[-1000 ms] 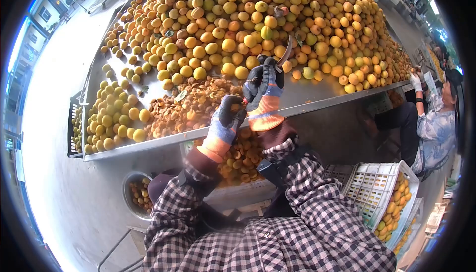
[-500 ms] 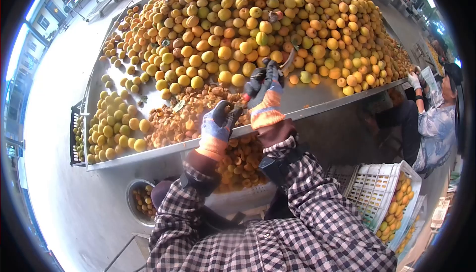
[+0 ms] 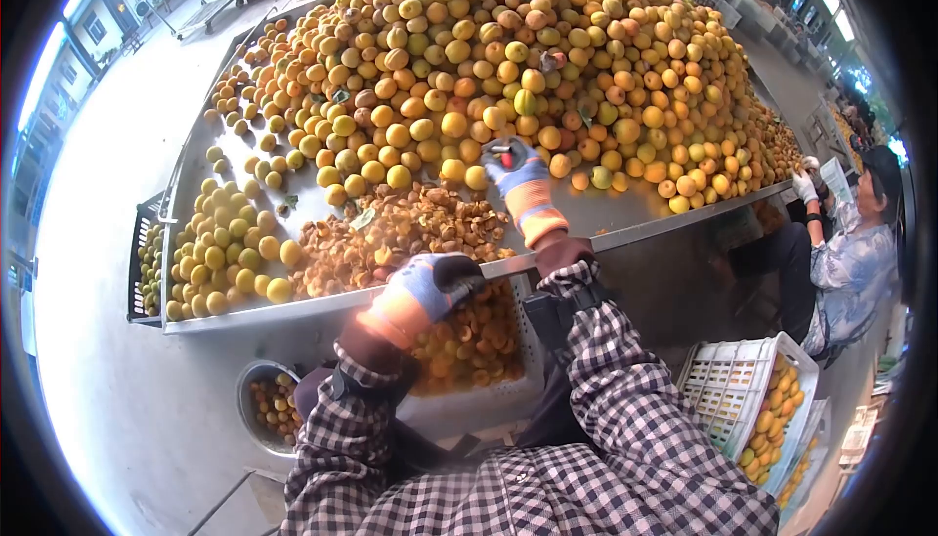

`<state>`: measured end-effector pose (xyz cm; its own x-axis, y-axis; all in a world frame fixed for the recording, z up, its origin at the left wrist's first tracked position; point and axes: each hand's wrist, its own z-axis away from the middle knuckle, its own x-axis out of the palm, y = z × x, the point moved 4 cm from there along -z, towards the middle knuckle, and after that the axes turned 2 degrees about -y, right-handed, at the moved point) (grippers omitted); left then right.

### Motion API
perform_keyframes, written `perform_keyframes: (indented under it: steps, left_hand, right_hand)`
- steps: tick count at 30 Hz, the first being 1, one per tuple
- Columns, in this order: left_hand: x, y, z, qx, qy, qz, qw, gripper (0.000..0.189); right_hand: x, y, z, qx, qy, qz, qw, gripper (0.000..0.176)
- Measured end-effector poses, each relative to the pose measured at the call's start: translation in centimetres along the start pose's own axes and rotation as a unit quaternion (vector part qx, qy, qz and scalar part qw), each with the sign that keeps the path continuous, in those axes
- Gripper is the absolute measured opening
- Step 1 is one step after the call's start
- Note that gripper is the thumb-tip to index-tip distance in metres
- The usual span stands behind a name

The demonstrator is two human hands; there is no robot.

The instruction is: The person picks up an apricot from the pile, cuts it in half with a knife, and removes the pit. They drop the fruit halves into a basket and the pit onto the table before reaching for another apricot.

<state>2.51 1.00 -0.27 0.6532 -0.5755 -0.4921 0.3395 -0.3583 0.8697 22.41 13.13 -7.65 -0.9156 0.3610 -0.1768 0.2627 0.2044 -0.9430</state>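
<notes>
My right hand (image 3: 520, 182), in a blue and orange glove with dark fingertips, is closed over the table's front part. A red end of a knife (image 3: 506, 157) shows in its fist; the blade is not visible now. Just beyond it lies a large heap of whole apricots (image 3: 454, 126). My left hand (image 3: 430, 287), gloved alike, is lower, at the table's front edge. Its fingers curl downward, and what they hold, if anything, is hidden. Under it stands a crate of halved apricots (image 3: 479, 345). A pile of brownish apricot pieces (image 3: 391, 233) lies between the hands and the heap.
The metal table (image 3: 625, 235) has a raised front rim. Whole apricots (image 3: 220, 253) are grouped at its left end. A metal bucket (image 3: 269, 404) with fruit stands at lower left. White crates (image 3: 733, 394) of apricots are at right, near a seated person (image 3: 855, 253).
My left hand has dropped toward me, from the pile's edge to above the crate. My right hand has turned, so the curved blade seen before is out of sight.
</notes>
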Motion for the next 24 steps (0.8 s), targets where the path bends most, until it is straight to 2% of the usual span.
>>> perform_keyframes:
  steps: [1,3,4,5,6,10,15,17,18,19,21,22,24]
  left_hand:
    - [0.2,0.8,0.2,0.066,-0.006,-0.008,0.998,0.016]
    - [0.3,0.8,0.0,0.078,-0.004,0.020,0.997,0.020]
    - [0.0,0.9,0.0,0.029,0.019,0.059,0.998,0.021]
    - [-0.4,0.7,0.0,-0.019,0.042,0.096,0.994,0.023]
    - [-0.8,-0.1,-0.1,0.031,0.061,0.014,0.998,0.027]
    - [-1.9,-0.9,-0.1,0.033,0.119,0.041,0.991,0.026]
    - [-2.0,-1.4,0.1,0.024,0.148,0.057,0.987,0.022]
    - [-2.0,-1.9,-0.3,-0.004,0.144,0.004,0.990,0.023]
    - [-2.1,-3.7,-0.3,-0.012,0.239,0.015,0.971,0.022]
    - [-2.3,-4.5,-0.4,-0.031,0.259,0.028,0.965,0.023]
    - [-3.1,-4.3,-0.5,-0.047,0.312,0.129,0.940,0.027]
    - [-3.4,-4.9,-0.6,-0.061,0.319,0.170,0.930,0.034]
    - [-3.6,-6.4,-1.4,-0.021,0.334,0.198,0.921,0.042]
  right_hand:
    - [0.6,0.0,-0.5,0.014,-0.046,0.189,0.981,0.033]
    - [1.7,-4.0,-0.3,0.080,-0.129,0.360,0.920,0.046]
    - [2.4,-5.6,-0.6,0.098,-0.155,0.411,0.893,0.056]
    - [3.3,-5.8,-1.0,0.101,-0.158,0.451,0.873,0.057]
    - [4.0,-6.0,-1.2,0.096,-0.175,0.477,0.856,0.056]
    - [6.5,-5.1,-1.7,0.064,-0.238,0.549,0.799,0.052]
    - [6.3,-5.1,-1.0,0.082,-0.214,0.523,0.821,0.047]
    - [5.2,-4.4,-0.8,0.113,-0.191,0.433,0.874,0.046]
    - [4.3,-2.9,-1.0,0.130,-0.171,0.330,0.919,0.048]
    - [4.0,-1.2,-1.2,0.074,-0.139,0.241,0.958,0.048]
    - [3.6,-0.7,-0.8,-0.008,-0.139,0.041,0.989,0.052]
    - [3.3,-2.0,0.0,-0.023,-0.149,0.014,0.989,0.051]
    - [2.3,-7.4,2.8,-0.042,-0.186,-0.005,0.982,0.051]
